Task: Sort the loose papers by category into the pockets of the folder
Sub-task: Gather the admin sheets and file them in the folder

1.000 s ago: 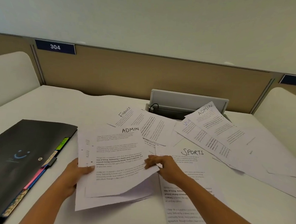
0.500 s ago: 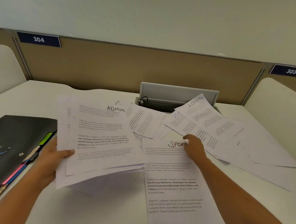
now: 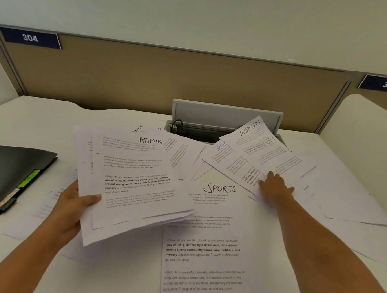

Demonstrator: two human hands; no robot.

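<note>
Wide open at back left, over bare desk (image 3: 40,122) between the black folder (image 3: 9,174) and the tan partition (image 3: 169,80). Tight through the middle: blocked by the raised ADMIN stack (image 3: 135,183) pinched in the left hand (image 3: 73,209), tilted out above the SPORTS sheet (image 3: 203,250). Crowded on the right as well, overlapping sheets (image 3: 267,156) fanned under the flat right hand (image 3: 275,186). Walled off behind by the upright grey lid (image 3: 226,114) of the cable well. Far right hard to call, white paper against white desk. Some bare room at front left, near the folder's lower corner.
</note>
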